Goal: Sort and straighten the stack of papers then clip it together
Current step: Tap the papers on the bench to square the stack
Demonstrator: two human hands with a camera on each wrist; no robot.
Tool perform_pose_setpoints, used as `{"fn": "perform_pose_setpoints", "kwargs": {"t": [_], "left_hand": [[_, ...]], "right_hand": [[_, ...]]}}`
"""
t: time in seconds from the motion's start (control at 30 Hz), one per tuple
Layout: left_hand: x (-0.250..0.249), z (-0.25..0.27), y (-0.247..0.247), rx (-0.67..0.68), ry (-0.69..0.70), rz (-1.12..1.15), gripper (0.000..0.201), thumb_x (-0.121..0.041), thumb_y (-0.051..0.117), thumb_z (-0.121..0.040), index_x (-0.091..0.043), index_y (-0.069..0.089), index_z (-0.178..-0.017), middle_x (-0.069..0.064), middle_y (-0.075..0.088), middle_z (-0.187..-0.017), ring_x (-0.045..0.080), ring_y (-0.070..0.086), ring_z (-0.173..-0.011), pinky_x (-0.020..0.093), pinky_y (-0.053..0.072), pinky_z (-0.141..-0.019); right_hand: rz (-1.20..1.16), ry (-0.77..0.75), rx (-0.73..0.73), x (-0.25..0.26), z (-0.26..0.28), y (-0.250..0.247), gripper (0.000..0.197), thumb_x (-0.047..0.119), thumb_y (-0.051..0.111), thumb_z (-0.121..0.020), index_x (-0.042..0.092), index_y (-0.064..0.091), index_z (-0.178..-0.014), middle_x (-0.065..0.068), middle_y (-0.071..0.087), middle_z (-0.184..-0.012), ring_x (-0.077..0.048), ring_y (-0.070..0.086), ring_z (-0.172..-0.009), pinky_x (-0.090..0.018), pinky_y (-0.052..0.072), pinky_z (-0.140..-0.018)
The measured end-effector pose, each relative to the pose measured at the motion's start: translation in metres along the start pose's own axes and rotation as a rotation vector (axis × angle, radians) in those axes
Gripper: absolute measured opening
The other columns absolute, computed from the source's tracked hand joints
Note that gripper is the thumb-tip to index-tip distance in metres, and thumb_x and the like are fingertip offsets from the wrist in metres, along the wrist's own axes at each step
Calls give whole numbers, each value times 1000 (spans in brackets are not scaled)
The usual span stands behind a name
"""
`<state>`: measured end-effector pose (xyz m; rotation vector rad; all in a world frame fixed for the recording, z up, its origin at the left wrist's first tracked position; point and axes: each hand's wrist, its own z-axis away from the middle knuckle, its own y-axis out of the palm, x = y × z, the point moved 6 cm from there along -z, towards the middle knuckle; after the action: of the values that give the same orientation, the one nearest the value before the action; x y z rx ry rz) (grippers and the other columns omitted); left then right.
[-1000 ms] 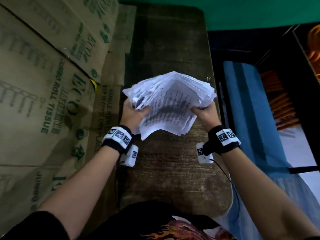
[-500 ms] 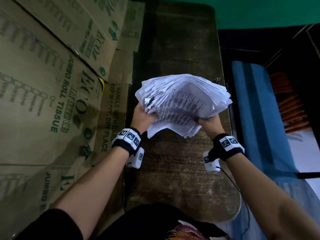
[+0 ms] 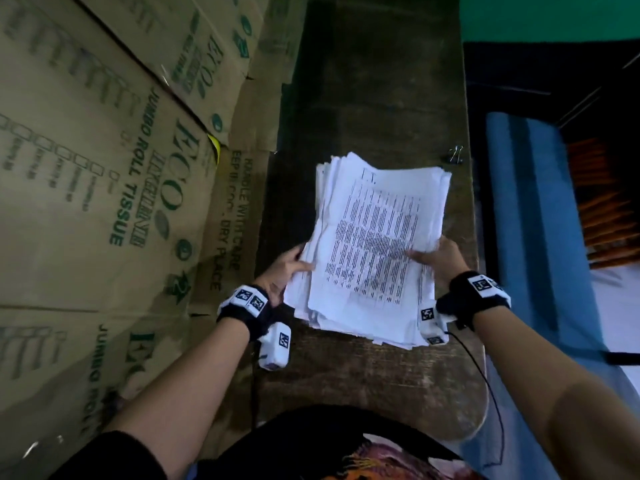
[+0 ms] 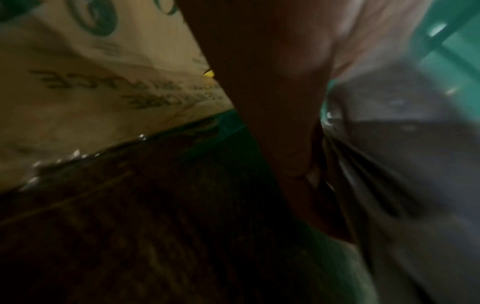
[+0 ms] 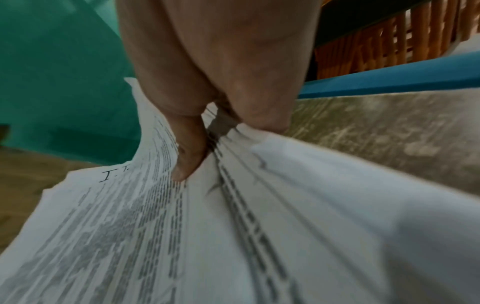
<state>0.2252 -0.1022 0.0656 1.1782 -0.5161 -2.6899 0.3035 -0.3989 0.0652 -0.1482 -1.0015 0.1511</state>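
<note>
I hold the stack of papers [image 3: 377, 251] between both my hands, over the dark wooden bench [image 3: 374, 88] in front of me. My left hand [image 3: 285, 270] grips the stack's left edge near the corner closest to me: the thumb lies across the top sheets and the rest of the fingers are out of sight beneath the paper. In the left wrist view the picture is dim and blurred, so I can make out only my palm against the fanned edges of the sheets. My right hand [image 3: 440, 256] grips the right edge at about the same height; in the right wrist view my thumb [image 5: 188, 156] presses down on the printed top sheet while the other fingers curl under the stack, pinching the paper between them. The sheets are not squared up: their edges stick out unevenly on the left and along the near side, and the far corners are ragged. The top page carries columns of dark print that I cannot read, with a handwritten mark near its far edge. Beyond my right hand, past the far right corner of the stack and apart from it, a binder clip [image 3: 455, 155] lies on the bench near its right edge. To the left of my left hand stand cardboard boxes [image 3: 104, 188] printed in green, close against the bench's side.
</note>
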Motion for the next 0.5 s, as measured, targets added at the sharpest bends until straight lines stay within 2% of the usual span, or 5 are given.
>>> {"fn": "perform_pose_setpoints", "kwargs": {"t": [0.1, 0.17, 0.23, 0.33, 0.5], "left_hand": [[28, -7, -9, -95, -50, 81, 46, 8, 47, -91, -13, 50, -132, 17, 64, -117, 28, 67, -92, 42, 53, -87], [42, -7, -17, -252, -68, 67, 42, 9, 47, -91, -10, 49, -129, 19, 60, -116, 28, 63, -87, 40, 51, -85], [52, -7, -28, -419, -87, -29, 38, 7, 50, -92, -2, 47, -129, 19, 58, -111, 27, 60, -82, 37, 50, -78], [58, -7, -41, -502, -72, -304, 29, -3, 59, -89, -5, 55, -118, 19, 64, -111, 30, 63, -89, 42, 52, -83], [52, -1, -40, -473, 32, -635, 32, -14, 78, -73, -12, 64, -101, 6, 70, -95, 21, 66, -85, 34, 54, -77]], "right_hand": [[118, 113, -7, -29, -14, 1, 32, 0, 78, -77, -1, 62, -105, -16, 69, -102, -23, 68, -81, -37, 60, -72], [267, 173, -14, -45, -22, 0, 44, 11, 82, -76, -2, 59, -112, -16, 68, -107, -27, 65, -90, -35, 54, -73], [407, 200, 7, -55, -22, 1, 52, 20, 83, -75, 0, 59, -117, -14, 67, -110, -27, 64, -97, -36, 51, -80], [536, 171, 43, -54, -21, 3, 57, 23, 80, -79, 1, 56, -126, -16, 65, -118, -30, 64, -106, -36, 51, -85], [1382, 128, 127, -8, -5, 6, 56, 51, 59, -90, 4, 59, -120, -19, 64, -119, -33, 63, -105, -34, 51, -78]]}}
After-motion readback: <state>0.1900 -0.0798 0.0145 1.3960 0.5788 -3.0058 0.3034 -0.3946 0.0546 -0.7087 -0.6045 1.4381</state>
